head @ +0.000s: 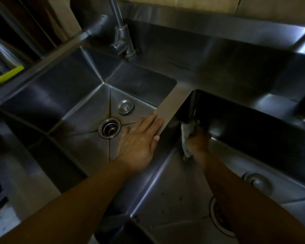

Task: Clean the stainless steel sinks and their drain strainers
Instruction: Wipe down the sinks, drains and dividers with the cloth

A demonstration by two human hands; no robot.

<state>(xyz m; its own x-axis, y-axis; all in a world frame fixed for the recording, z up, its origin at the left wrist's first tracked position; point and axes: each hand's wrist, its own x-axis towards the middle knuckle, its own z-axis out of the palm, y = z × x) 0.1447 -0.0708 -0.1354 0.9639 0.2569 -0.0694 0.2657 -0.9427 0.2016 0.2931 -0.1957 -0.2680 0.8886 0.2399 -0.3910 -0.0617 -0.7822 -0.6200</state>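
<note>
**Wiping the far corner of the right-hand basin**

The right sink (174,191) is being wiped at its upper left corner, where a pale cloth (186,136) is being pressed against the wall just under the divider (173,106) that separates the two basins. The right hand (198,140) is reaching deep into this basin, its fingers (205,135) clenched round the cloth; the forearm is running diagonally up from the lower right. A round stopper (256,181) is lying on the basin floor to the right, and the drain opening (218,217) is partly hidden beneath the forearm.

The left sink (77,106) is showing brownish staining along its floor creases, an open drain (109,128), and a stopper (125,106) lying just beyond it. The left hand (139,143) is resting flat on the divider, fingers (154,120) released and straight, apparently bracing the body. A faucet (121,36) is standing on the counter behind.

Judged risks: the lighting is dim, so residue in the dark corner may be getting missed; the bracing palm could be slipping if the steel is wet; the loose stoppers and drains may be getting overlooked while the walls are being worked.
</note>
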